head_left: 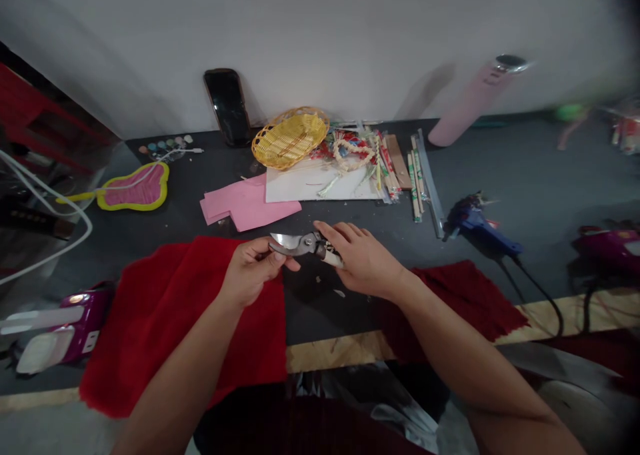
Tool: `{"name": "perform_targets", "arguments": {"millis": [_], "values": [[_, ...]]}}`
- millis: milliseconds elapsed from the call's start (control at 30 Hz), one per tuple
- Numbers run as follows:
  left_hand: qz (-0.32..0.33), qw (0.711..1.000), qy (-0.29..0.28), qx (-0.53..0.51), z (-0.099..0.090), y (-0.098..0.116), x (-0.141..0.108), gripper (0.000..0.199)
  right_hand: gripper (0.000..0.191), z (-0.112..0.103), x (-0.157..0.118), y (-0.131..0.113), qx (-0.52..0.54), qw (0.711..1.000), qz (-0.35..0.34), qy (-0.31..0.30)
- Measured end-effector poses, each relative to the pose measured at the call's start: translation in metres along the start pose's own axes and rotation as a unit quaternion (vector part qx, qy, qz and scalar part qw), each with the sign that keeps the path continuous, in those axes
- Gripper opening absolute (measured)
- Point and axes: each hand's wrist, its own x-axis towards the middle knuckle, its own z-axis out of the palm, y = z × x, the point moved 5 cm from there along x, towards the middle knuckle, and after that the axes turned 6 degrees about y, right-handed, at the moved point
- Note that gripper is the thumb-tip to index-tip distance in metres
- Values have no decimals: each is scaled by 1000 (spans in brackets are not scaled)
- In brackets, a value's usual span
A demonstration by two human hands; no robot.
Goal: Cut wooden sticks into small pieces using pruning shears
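Observation:
Above the middle of the dark table, my right hand (pixel 367 255) is closed around the handles of a pair of pruning shears (pixel 299 243). The silver blade points left and stands apart from the hooked lower jaw. My left hand (pixel 254 268) is closed in a pinch at that jaw, its thumb and fingers by the tip. Whatever lies between those fingers is too small or hidden to make out. A red cloth (pixel 195 295) is spread below my left hand. Pink sheets (pixel 250 201) lie just beyond the shears.
Behind are a yellow woven basket (pixel 290 138), wrapped sticks (pixel 416 181) and a white board (pixel 295 187). A phone (pixel 227 105) and a pink bottle (pixel 475 101) stand near the wall. A blue glue gun (pixel 483 228) lies right; a purple device (pixel 83 325) sits left.

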Motion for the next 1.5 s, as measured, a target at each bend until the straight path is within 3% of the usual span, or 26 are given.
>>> {"name": "perform_targets", "arguments": {"millis": [167, 467, 767, 1033, 1267, 1500], "values": [[-36, 998, -45, -38, 3, -2, 0, 19, 72, 2, 1, -2, -6, 1000, -2, -4], [-51, 999, -11, -11, -2, -7, 4, 18, 69, 10, -4, 3, 24, 999, 6, -42], [-26, 997, -73, -17, 1, -6, 0, 19, 63, 2, -5, 0, 64, 996, -41, -35], [72, 994, 53, 66, -5, 1, 5, 12, 69, 5, 0, 5, -35, 999, 24, 11], [-1, 999, 21, 35, -4, -5, 1, 15, 72, 6, 2, 1, -16, 1000, 4, 2], [-3, 999, 44, 26, -5, -4, 5, 17, 65, 12, 2, -1, 2, 999, 24, -32]]}}
